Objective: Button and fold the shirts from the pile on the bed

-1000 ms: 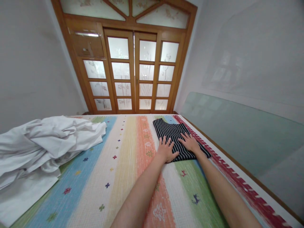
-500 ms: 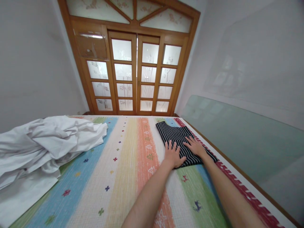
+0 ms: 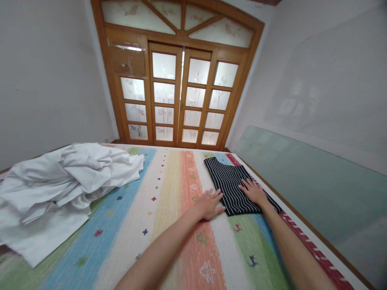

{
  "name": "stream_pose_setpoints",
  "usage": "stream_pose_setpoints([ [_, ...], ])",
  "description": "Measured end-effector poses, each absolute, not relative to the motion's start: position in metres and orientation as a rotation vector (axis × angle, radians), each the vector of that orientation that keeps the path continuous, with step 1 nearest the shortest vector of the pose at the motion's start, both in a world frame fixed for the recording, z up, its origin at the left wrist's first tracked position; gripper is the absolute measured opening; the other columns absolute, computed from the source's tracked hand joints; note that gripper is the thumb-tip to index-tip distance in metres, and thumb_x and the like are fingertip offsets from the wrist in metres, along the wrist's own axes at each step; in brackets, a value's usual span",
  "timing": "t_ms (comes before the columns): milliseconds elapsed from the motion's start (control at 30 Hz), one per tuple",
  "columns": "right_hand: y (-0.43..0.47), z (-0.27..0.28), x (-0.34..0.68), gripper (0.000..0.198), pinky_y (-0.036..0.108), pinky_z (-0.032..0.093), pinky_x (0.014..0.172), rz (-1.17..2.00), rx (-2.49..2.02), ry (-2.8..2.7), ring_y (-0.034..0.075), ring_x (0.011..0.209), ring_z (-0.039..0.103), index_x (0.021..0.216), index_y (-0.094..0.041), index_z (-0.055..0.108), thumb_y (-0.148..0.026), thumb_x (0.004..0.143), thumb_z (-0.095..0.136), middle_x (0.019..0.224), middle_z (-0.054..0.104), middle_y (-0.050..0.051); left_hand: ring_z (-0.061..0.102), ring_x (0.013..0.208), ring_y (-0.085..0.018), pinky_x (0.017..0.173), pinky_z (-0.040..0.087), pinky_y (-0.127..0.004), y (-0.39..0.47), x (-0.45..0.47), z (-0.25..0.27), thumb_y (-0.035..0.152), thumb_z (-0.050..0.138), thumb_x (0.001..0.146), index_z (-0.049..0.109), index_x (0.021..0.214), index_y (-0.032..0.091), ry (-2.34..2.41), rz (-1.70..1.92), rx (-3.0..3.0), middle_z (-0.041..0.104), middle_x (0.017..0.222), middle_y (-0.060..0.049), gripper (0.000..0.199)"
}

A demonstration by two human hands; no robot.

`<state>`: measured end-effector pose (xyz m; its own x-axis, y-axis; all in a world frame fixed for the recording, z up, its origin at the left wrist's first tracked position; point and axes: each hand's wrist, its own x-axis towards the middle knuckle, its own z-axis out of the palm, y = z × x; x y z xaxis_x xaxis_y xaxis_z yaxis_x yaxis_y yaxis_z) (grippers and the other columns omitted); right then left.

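So, striped cloth (image 3: 231,184) parked near the bed's (image 3: 169,189) right edge

Forearms get cut off at the bottom of the view. Left hand (image 3: 211,204) is loose and unclenched, by the cloth's near-left corner; can't tell if the fingertips touch it. Right hand (image 3: 254,191) lies flat on top, gripping nothing, hiding some stripes. Cloth's right corner is tight to that edge, but a wide stretch of bed runs left to the crumpled white fabric (image 3: 77,171), cropped by the view, folds hiding its shape. Pale green panel (image 3: 302,165) lines the right edge; past the far edge, wooden doors (image 3: 179,133), panes too cloudy to see through.
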<state>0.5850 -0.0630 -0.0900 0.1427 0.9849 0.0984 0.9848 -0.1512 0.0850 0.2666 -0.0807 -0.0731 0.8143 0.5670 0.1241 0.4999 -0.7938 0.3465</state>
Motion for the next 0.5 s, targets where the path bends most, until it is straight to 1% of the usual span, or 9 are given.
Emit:
stream_pose_setpoints([
  [67, -0.066, -0.087, 0.578, 0.058, 0.060, 0.016, 0.113, 0.199, 2.420, 1.940, 0.036, 0.144, 0.027, 0.148, -0.027, 0.041, -0.048, 0.096, 0.024, 0.158, 0.031, 0.009, 0.021, 0.148, -0.028, 0.118, 0.021, -0.045, -0.081, 0.232, -0.074, 0.057, 0.024, 0.098, 0.031, 0.151, 0.017, 0.879, 0.294, 2.742, 0.028, 0.159, -0.012, 0.067],
  [133, -0.067, -0.085, 0.568, 0.061, 0.060, 0.015, 0.113, 0.192, 2.509, 1.793, 0.039, 0.143, 0.027, 0.150, -0.021, 0.039, -0.047, 0.097, 0.023, 0.158, 0.031, 0.012, 0.024, 0.147, -0.028, 0.118, 0.020, -0.045, -0.079, 0.194, -0.074, 0.053, 0.025, 0.099, 0.037, 0.147, 0.015, 1.031, 0.316, 2.774, 0.033, 0.157, -0.013, 0.063],
  [200, -0.066, -0.083, 0.553, 0.065, 0.059, 0.016, 0.113, 0.194, 2.599, 1.680, 0.041, 0.142, 0.028, 0.150, -0.014, 0.038, -0.047, 0.097, 0.021, 0.156, 0.032, 0.017, 0.026, 0.146, -0.030, 0.117, 0.023, -0.047, -0.076, 0.153, -0.072, 0.050, 0.028, 0.099, 0.042, 0.144, 0.017, 1.206, 0.311, 2.794, 0.037, 0.155, -0.013, 0.058],
  [267, -0.063, -0.082, 0.533, 0.066, 0.060, 0.017, 0.113, 0.209, 2.637, 1.691, 0.042, 0.141, 0.030, 0.148, -0.010, 0.040, -0.047, 0.098, 0.020, 0.155, 0.034, 0.020, 0.024, 0.146, -0.032, 0.116, 0.021, -0.052, -0.070, 0.111, -0.063, 0.044, 0.034, 0.097, 0.050, 0.138, 0.019, 1.435, 0.330, 2.822, 0.040, 0.153, -0.012, 0.050],
  [300, -0.060, -0.080, 0.522, 0.066, 0.060, 0.018, 0.112, 0.209, 2.633, 1.743, 0.042, 0.141, 0.030, 0.148, -0.011, 0.041, -0.048, 0.098, 0.018, 0.155, 0.034, 0.020, 0.022, 0.147, -0.033, 0.116, 0.019, -0.054, -0.067, 0.090, -0.056, 0.040, 0.039, 0.095, 0.053, 0.135, 0.020, 1.546, 0.354, 2.844, 0.041, 0.153, -0.012, 0.047],
  [367, -0.055, -0.078, 0.497, 0.066, 0.060, 0.021, 0.111, 0.182, 2.600, 1.881, 0.041, 0.141, 0.030, 0.149, -0.015, 0.040, -0.049, 0.099, 0.015, 0.157, 0.031, 0.017, 0.016, 0.148, -0.035, 0.117, 0.012, -0.058, -0.061, 0.046, -0.037, 0.033, 0.045, 0.090, 0.054, 0.134, 0.018, 1.775, 0.459, 2.867, 0.039, 0.154, -0.013, 0.047],
  [433, -0.051, -0.075, 0.473, 0.064, 0.059, 0.025, 0.111, 0.148, 2.540, 2.020, 0.038, 0.142, 0.029, 0.151, -0.020, 0.035, -0.050, 0.099, 0.012, 0.159, 0.027, 0.014, 0.009, 0.149, -0.037, 0.116, 0.006, -0.061, -0.056, 0.002, -0.014, 0.029, 0.048, 0.085, 0.052, 0.136, 0.014, 1.990, 0.600, 2.830, 0.034, 0.156, -0.015, 0.053],
  [500, -0.049, -0.073, 0.450, 0.062, 0.058, 0.025, 0.111, 0.148, 2.433, 2.153, 0.036, 0.144, 0.027, 0.153, -0.025, 0.032, -0.052, 0.099, 0.015, 0.161, 0.024, 0.011, 0.002, 0.149, -0.038, 0.114, 0.001, -0.065, -0.054, -0.042, 0.005, 0.030, 0.051, 0.081, 0.047, 0.140, 0.013, 2.153, 0.686, 2.778, 0.029, 0.158, -0.016, 0.061],
])
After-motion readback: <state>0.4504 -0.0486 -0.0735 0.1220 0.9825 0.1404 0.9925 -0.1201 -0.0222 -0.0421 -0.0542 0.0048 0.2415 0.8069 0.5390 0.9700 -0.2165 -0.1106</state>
